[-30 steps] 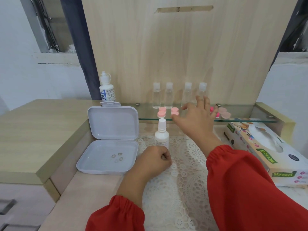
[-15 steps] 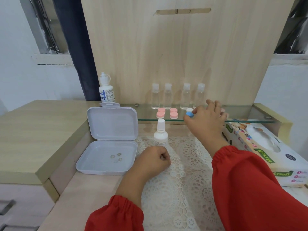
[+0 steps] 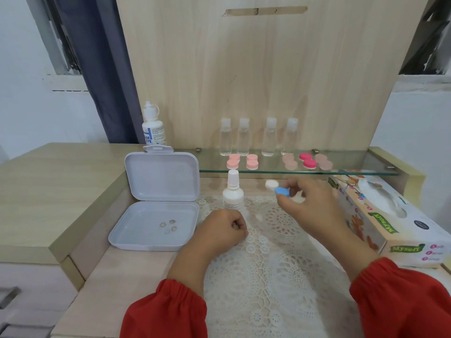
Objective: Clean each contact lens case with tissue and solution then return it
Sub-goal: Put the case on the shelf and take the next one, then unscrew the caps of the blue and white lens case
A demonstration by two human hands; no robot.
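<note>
Our right hand (image 3: 314,206) pinches the small blue-and-white plastic lens case (image 3: 278,189) above the lace mat (image 3: 268,264); left hand (image 3: 224,230) fisted, empty. Light, rigid, slick, we'd guess: grip its caps.

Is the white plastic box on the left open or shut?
Open. The white box has its lid standing upright behind the tray, and a few small lenses lie inside.
</note>
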